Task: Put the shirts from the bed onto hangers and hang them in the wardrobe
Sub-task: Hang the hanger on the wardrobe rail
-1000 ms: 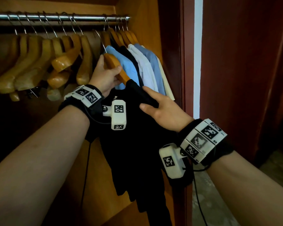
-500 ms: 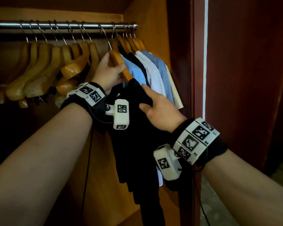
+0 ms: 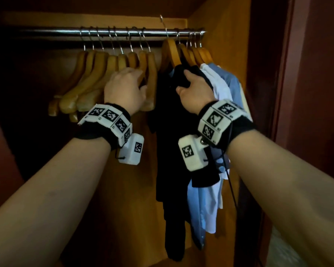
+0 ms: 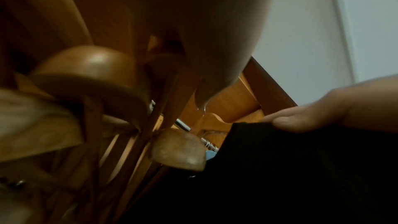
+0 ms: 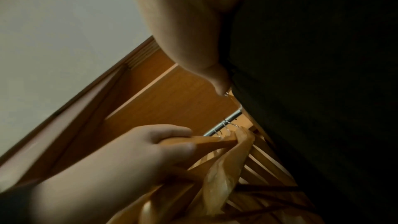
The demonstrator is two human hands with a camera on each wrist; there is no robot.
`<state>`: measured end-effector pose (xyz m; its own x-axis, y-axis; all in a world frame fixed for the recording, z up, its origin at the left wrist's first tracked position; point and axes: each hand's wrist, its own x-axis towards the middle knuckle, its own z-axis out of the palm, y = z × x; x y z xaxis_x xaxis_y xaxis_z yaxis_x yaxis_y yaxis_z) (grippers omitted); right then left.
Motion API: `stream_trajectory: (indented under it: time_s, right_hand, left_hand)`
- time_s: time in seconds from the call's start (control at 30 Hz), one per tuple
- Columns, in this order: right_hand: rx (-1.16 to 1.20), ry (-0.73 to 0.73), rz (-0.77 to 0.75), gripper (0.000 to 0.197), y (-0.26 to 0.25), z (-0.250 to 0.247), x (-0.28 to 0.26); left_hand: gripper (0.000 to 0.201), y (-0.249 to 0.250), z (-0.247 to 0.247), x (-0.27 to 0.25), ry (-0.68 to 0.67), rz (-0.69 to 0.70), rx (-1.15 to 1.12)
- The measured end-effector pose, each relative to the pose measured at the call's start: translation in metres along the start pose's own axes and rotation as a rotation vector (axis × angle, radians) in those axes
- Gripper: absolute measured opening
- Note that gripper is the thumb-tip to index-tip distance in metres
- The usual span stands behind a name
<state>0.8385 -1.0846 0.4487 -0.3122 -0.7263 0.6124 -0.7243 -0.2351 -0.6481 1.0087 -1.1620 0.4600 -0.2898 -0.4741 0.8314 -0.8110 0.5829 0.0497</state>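
A black shirt (image 3: 168, 151) hangs on a wooden hanger (image 3: 171, 53) at the steel rail (image 3: 66, 32). The hanger's wire hook sticks up above the rail. My right hand (image 3: 189, 87) grips the shirt's shoulder, thumb on the black cloth (image 4: 280, 176). My left hand (image 3: 139, 81) is to the left of it among the empty wooden hangers (image 3: 96, 74). In the right wrist view my left hand (image 5: 163, 144) has its fingers curled round one hanger arm (image 5: 215, 141). Whether the hook sits fully on the rail is unclear.
A white shirt (image 3: 214, 83) and a blue shirt (image 3: 229, 81) hang to the right, against the wardrobe's side wall (image 3: 220, 35). A dark red door (image 3: 307, 93) stands open at the right. Several empty hangers crowd the rail's left half.
My left hand has let go of the black shirt's hanger and moved left onto the empty hangers. The hanger rose to the rail. My right hand closed on the shirt's shoulder.
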Motion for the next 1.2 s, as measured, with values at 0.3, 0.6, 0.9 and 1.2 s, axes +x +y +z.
stream_trajectory:
  time_s: [0.3,0.6,0.9,1.2]
  right_hand:
    - [-0.018,-0.026,0.098,0.053,-0.017,0.021,0.068]
    - [-0.012,-0.044,0.141,0.046,-0.016,0.034,0.099]
    - [-0.392,-0.074,0.071,0.043,-0.001,0.051,0.098]
    - [-0.122,0.238,-0.257,0.054,-0.01,0.064,0.049]
  left_hand:
    - [0.05,-0.016,0.006,0.001,0.086,-0.04,-0.146]
    - [0.043,-0.019,0.009,-0.004,0.191,0.028,-0.24]
    - [0.045,-0.025,0.01,-0.005,0.205,0.032,-0.247]
    - [0.043,-0.024,0.011,-0.006,0.254,0.045,-0.279]
